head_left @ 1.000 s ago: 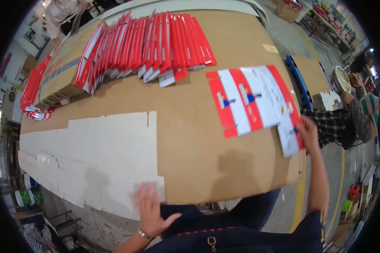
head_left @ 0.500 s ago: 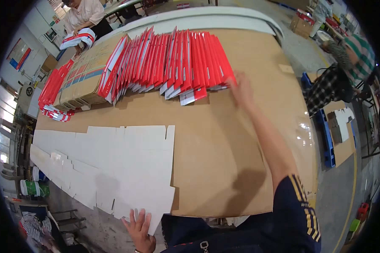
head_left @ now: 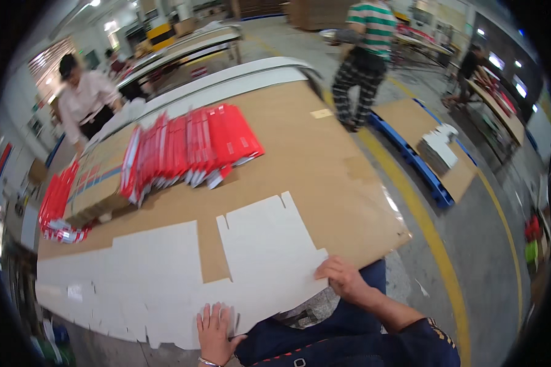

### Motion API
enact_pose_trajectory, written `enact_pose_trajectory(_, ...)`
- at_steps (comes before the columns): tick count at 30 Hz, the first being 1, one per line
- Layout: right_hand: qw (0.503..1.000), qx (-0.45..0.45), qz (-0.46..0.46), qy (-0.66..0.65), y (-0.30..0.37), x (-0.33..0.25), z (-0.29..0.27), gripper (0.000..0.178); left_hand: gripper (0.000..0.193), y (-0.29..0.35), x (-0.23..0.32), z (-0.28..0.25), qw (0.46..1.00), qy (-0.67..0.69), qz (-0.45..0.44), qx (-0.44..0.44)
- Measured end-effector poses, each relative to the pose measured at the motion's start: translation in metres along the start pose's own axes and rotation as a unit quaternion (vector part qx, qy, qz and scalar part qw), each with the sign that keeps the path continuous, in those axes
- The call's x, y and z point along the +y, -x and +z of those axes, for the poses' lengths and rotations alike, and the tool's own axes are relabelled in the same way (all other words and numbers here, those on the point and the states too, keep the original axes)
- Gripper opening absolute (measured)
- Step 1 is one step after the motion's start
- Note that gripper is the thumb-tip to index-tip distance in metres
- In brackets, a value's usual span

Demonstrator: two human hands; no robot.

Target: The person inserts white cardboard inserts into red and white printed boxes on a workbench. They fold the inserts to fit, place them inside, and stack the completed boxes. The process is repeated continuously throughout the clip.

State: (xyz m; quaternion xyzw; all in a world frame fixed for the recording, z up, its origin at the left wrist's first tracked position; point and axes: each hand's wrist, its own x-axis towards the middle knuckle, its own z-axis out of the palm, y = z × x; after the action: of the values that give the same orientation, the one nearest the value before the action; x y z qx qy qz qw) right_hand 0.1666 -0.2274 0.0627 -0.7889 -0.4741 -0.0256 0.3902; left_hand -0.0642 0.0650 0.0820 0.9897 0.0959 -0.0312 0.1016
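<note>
White die-cut cardboard with notched, slotted edges spreads along the near side of the table. My left hand lies on its near edge, palm down with fingers spread. At the right corner of that cardboard, my right hand grips the edge, fingers curled over it. Farther back stands a long row of red-and-white folded cartons, leaning against one another. Left of the row sits a strapped bundle of brown cardboard. More red folded cartons lean at its far left side.
Brown cardboard covers the table. Beyond its back left edge stands a person in a pale top. A person in a striped shirt is on the floor behind. To the right, a blue pallet bears cardboard and a white stack.
My right hand has left the red cartons and now grips the white cardboard's near right corner. Another white panel now lies at the right. My left hand stays at the near edge; the view has turned right.
</note>
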Motion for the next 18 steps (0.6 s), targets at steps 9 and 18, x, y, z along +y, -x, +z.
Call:
enact_pose_trajectory(9, 0.969, 0.141, 0.182, 0.087, 0.123, 0.014, -0.064, 0.035, 0.035, -0.073, 0.006, 0.059, 0.939, 0.273, 0.2, 0.061)
enact_pose_trajectory(18, 0.945, 0.174, 0.264, 0.078, 0.124, 0.015, -0.056, 0.06, 0.04, -0.087, 0.066, 0.087, 0.914, 0.276, 0.284, 0.083)
